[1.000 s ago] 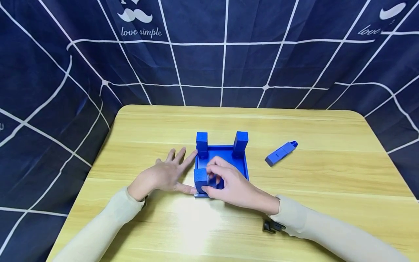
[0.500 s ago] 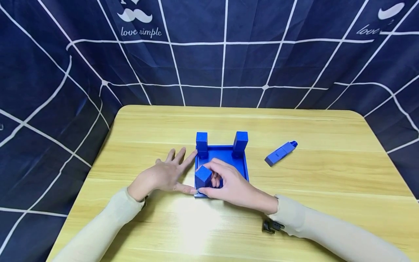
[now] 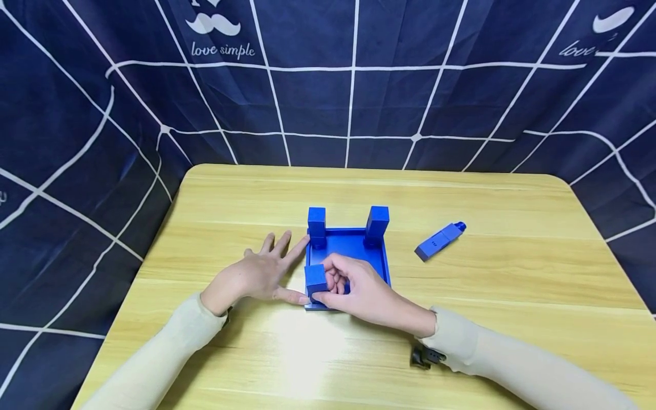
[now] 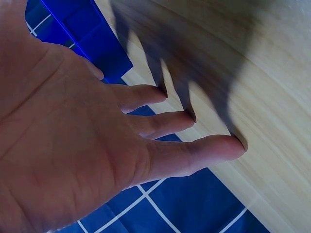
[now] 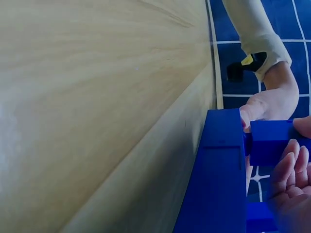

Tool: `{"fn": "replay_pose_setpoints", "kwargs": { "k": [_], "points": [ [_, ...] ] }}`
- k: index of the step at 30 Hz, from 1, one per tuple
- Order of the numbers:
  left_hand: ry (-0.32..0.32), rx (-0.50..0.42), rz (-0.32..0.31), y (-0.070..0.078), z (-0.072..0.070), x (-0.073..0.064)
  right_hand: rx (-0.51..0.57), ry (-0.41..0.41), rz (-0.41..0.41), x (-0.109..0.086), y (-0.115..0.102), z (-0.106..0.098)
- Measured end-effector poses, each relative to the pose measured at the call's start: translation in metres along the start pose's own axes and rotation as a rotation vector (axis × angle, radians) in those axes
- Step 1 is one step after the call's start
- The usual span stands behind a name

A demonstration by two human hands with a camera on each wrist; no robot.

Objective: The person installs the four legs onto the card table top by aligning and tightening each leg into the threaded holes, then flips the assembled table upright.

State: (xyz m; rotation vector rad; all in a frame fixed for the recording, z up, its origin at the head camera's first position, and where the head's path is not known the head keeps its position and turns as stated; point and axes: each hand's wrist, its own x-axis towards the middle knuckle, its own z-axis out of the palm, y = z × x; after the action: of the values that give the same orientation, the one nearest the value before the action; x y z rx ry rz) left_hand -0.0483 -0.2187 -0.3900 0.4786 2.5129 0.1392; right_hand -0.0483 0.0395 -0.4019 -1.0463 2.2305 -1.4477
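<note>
My right hand pinches a blue square leg between thumb and fingers. That leg stands at the near left corner of a shallow blue square base. In the right wrist view a narrow round neck joins the held leg to the base. Fingers spread, my left hand lies beside the base, its index fingertip and thumb at the left edge. Two similar legs rise from the far corners, one left and one right.
A loose blue leg with a round knob at one end lies on the wooden table, right of the base. Dark blue cloth with white lines hangs behind the table and along both sides.
Within my right hand's grip the near left leg has turned, its top going from square-on to a diamond and back to square-on. My left hand keeps its place.
</note>
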Motion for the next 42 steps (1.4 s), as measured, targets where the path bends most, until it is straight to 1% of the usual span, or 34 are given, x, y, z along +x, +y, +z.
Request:
{"fn": "replay_pose_setpoints", "kwargs": {
  "k": [7,12,17,21,30,34,42],
  "points": [
    [-0.006,-0.009,0.001,0.0003,-0.0013,-0.0001,-0.031,0.024,-0.009,-0.0043,-0.0023,0.0002],
    [-0.004,-0.022,0.005,-0.0002,-0.0009,0.0,-0.055,0.054,-0.036,-0.0053,-0.0031,0.0011],
    [-0.006,-0.051,0.013,-0.0014,0.0,-0.0007,-0.055,0.054,-0.045,-0.0055,-0.0031,0.0028],
    [-0.007,-0.061,0.013,-0.0019,0.0012,-0.0004,-0.061,0.047,-0.036,-0.0059,-0.003,0.0034],
    [0.006,-0.056,0.016,-0.0018,0.0017,0.0,-0.099,0.01,0.023,-0.0049,-0.0055,0.0036],
    [0.013,-0.06,0.02,-0.0024,0.002,0.0,-0.086,0.011,0.019,-0.0034,-0.0035,0.0055],
    [0.012,-0.069,0.024,-0.0032,0.0025,-0.0008,-0.002,0.017,0.021,-0.002,-0.0001,0.0067]
  ]
}}
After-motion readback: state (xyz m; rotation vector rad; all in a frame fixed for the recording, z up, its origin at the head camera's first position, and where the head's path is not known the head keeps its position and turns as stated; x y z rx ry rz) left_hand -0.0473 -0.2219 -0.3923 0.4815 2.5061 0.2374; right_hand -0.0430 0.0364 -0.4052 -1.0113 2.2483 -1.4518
